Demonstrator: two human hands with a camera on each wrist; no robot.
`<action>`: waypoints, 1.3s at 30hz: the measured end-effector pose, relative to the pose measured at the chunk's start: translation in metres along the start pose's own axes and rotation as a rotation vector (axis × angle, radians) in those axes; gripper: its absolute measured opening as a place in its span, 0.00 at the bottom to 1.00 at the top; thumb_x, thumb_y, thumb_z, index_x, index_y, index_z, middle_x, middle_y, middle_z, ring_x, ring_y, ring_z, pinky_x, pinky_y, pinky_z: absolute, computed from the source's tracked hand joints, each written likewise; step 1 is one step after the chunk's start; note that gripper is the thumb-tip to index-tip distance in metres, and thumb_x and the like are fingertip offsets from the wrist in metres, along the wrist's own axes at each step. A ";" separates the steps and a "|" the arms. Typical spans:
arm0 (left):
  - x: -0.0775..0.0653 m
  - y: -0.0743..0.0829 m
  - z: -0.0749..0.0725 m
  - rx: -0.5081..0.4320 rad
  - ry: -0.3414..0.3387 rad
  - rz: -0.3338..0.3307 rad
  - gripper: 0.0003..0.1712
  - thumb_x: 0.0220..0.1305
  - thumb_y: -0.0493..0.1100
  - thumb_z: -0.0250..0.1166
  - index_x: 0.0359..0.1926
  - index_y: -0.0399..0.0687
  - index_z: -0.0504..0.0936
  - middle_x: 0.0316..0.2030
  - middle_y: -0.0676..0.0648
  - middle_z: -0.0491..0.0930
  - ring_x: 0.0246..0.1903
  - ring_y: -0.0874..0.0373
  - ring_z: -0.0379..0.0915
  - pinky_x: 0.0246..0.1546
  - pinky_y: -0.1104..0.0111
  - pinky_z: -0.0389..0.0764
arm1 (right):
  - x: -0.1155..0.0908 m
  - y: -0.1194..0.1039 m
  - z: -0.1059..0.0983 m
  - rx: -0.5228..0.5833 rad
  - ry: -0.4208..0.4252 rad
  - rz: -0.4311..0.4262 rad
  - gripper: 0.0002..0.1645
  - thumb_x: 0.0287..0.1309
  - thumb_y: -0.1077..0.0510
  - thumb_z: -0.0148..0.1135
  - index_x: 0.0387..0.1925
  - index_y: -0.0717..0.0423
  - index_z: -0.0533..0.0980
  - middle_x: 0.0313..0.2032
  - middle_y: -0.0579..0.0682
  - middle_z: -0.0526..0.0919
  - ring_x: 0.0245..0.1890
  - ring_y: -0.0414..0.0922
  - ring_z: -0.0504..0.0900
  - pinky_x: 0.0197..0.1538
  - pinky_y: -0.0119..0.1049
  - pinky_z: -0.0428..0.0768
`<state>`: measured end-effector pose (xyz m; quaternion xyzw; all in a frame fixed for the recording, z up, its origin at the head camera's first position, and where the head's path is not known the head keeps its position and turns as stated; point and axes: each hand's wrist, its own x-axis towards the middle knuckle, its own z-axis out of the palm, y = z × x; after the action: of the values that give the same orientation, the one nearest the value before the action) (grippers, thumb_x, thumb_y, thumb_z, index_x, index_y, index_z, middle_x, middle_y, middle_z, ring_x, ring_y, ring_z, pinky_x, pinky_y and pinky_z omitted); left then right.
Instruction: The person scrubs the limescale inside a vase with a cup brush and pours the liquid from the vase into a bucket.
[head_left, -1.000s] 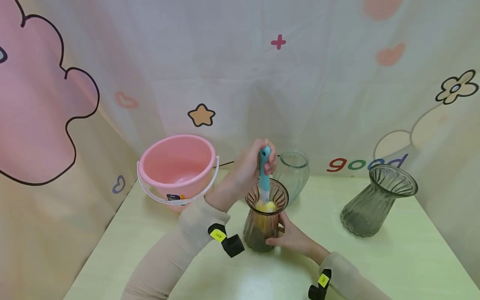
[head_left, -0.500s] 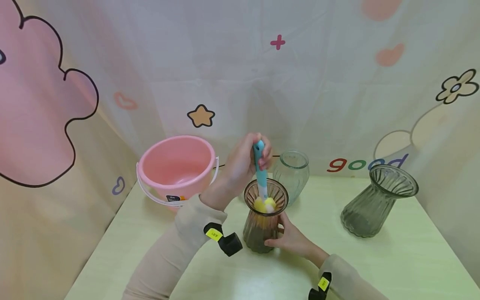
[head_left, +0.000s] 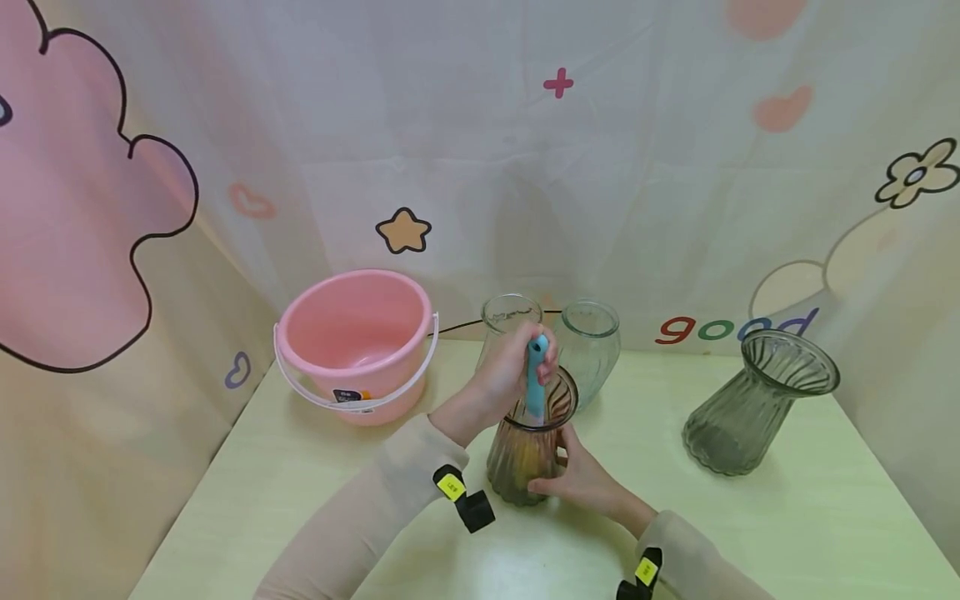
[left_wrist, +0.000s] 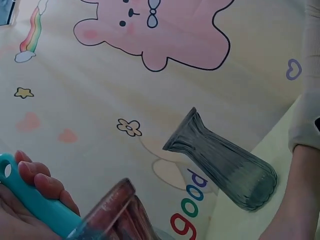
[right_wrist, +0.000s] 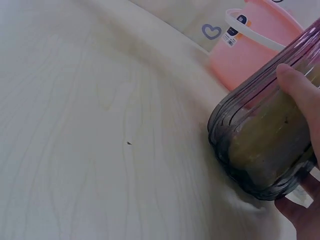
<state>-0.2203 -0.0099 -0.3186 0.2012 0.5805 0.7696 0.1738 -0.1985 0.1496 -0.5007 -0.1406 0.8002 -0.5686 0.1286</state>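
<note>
My left hand (head_left: 502, 375) grips the teal handle of a bottle brush (head_left: 536, 387), which points down into a brown-grey ribbed glass vase (head_left: 510, 471). Through the glass in the right wrist view, the brush's yellowish head (right_wrist: 265, 135) shows low in the vase. The fingers and thumb of my right hand (head_left: 585, 479) hold the vase round its lower side as it stands on the table. In the left wrist view, fingers curl round the teal handle (left_wrist: 37, 205) just above the vase's rim (left_wrist: 107, 205).
A pink bucket (head_left: 382, 389) with a white handle stands at the left. Behind the held vase are two clear glass vases, one partly hidden (head_left: 512, 307) and one to its right (head_left: 588, 358). A grey ribbed vase (head_left: 738, 417) stands at the right. A printed curtain (head_left: 465, 125) hangs behind the table.
The left hand first rose slightly, lifting the yellow brush head toward the vase's mouth, then pushed the brush down deep into the vase. The right hand and vase stay put.
</note>
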 end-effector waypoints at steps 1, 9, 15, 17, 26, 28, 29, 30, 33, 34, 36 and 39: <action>0.000 -0.001 0.000 0.011 0.003 -0.010 0.20 0.65 0.44 0.36 0.18 0.44 0.63 0.15 0.52 0.61 0.18 0.59 0.55 0.25 0.70 0.61 | 0.000 0.000 0.001 -0.010 0.004 -0.005 0.60 0.40 0.56 0.74 0.67 0.44 0.43 0.62 0.53 0.60 0.62 0.51 0.61 0.61 0.54 0.65; 0.001 -0.004 -0.001 0.037 0.002 0.017 0.19 0.64 0.43 0.37 0.18 0.44 0.63 0.15 0.52 0.61 0.16 0.60 0.56 0.23 0.70 0.61 | -0.001 0.004 0.001 -0.082 -0.059 -0.088 0.56 0.47 0.52 0.70 0.68 0.44 0.43 0.66 0.51 0.52 0.65 0.52 0.56 0.61 0.57 0.62; -0.001 -0.005 -0.003 0.014 -0.006 0.030 0.20 0.64 0.43 0.35 0.17 0.44 0.61 0.15 0.52 0.59 0.17 0.59 0.54 0.24 0.69 0.59 | -0.001 0.004 -0.011 -0.038 -0.168 -0.012 0.55 0.51 0.51 0.66 0.69 0.40 0.38 0.70 0.52 0.44 0.67 0.59 0.52 0.64 0.57 0.58; -0.002 -0.004 -0.002 0.001 0.004 0.029 0.20 0.64 0.43 0.35 0.17 0.44 0.61 0.15 0.52 0.59 0.17 0.59 0.54 0.24 0.70 0.59 | 0.001 0.005 -0.012 -0.024 -0.164 0.000 0.56 0.50 0.52 0.67 0.69 0.39 0.39 0.70 0.52 0.46 0.67 0.59 0.52 0.64 0.57 0.58; -0.006 0.020 0.003 -0.011 0.011 0.079 0.21 0.66 0.43 0.35 0.17 0.44 0.62 0.14 0.52 0.59 0.17 0.59 0.54 0.24 0.70 0.60 | 0.002 0.006 -0.005 0.061 -0.097 -0.010 0.56 0.45 0.58 0.70 0.67 0.44 0.43 0.65 0.53 0.54 0.66 0.53 0.56 0.64 0.55 0.60; -0.007 0.034 0.005 -0.006 -0.003 0.110 0.21 0.67 0.43 0.34 0.17 0.44 0.62 0.14 0.52 0.59 0.17 0.59 0.54 0.24 0.69 0.60 | 0.002 0.005 -0.004 0.058 -0.074 0.004 0.57 0.44 0.58 0.71 0.67 0.43 0.43 0.64 0.54 0.55 0.65 0.53 0.56 0.63 0.55 0.60; -0.007 0.041 0.006 -0.001 -0.007 0.131 0.21 0.66 0.42 0.34 0.17 0.45 0.62 0.14 0.52 0.58 0.17 0.58 0.54 0.25 0.69 0.59 | 0.001 0.004 -0.003 0.054 -0.063 0.010 0.58 0.44 0.57 0.71 0.67 0.44 0.42 0.64 0.55 0.56 0.65 0.53 0.56 0.63 0.55 0.60; -0.008 0.048 0.006 0.003 -0.008 0.151 0.21 0.66 0.42 0.35 0.17 0.45 0.62 0.14 0.52 0.58 0.17 0.58 0.54 0.25 0.69 0.59 | 0.001 0.004 -0.002 0.049 -0.052 0.017 0.58 0.44 0.57 0.71 0.68 0.44 0.42 0.64 0.55 0.56 0.66 0.53 0.56 0.63 0.55 0.60; -0.008 0.066 0.009 0.028 -0.015 0.190 0.20 0.66 0.43 0.34 0.18 0.45 0.62 0.15 0.51 0.58 0.18 0.58 0.53 0.25 0.69 0.59 | 0.000 0.003 0.001 0.034 -0.022 0.030 0.59 0.43 0.56 0.72 0.68 0.45 0.42 0.63 0.56 0.58 0.65 0.53 0.56 0.63 0.56 0.59; -0.008 0.069 0.009 0.029 -0.016 0.193 0.20 0.66 0.43 0.34 0.18 0.44 0.62 0.15 0.51 0.58 0.18 0.58 0.53 0.25 0.69 0.59 | 0.000 0.004 0.002 0.028 -0.017 0.031 0.59 0.43 0.55 0.72 0.68 0.46 0.42 0.63 0.56 0.58 0.65 0.53 0.56 0.63 0.57 0.59; -0.008 0.074 0.010 0.021 -0.021 0.189 0.20 0.66 0.42 0.34 0.18 0.44 0.62 0.15 0.51 0.58 0.18 0.57 0.53 0.25 0.69 0.60 | 0.000 0.005 0.004 0.010 -0.005 0.037 0.58 0.43 0.54 0.72 0.67 0.47 0.43 0.63 0.55 0.59 0.65 0.52 0.57 0.63 0.56 0.60; -0.007 0.072 0.010 0.003 -0.019 0.186 0.20 0.66 0.42 0.34 0.18 0.43 0.62 0.15 0.51 0.58 0.18 0.57 0.53 0.25 0.69 0.60 | 0.000 0.006 0.005 -0.007 0.009 0.035 0.57 0.43 0.53 0.72 0.66 0.48 0.45 0.61 0.55 0.60 0.64 0.52 0.59 0.63 0.56 0.60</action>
<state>-0.2115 -0.0248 -0.2473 0.2617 0.5587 0.7798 0.1066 -0.1969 0.1469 -0.5077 -0.1247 0.8051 -0.5641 0.1344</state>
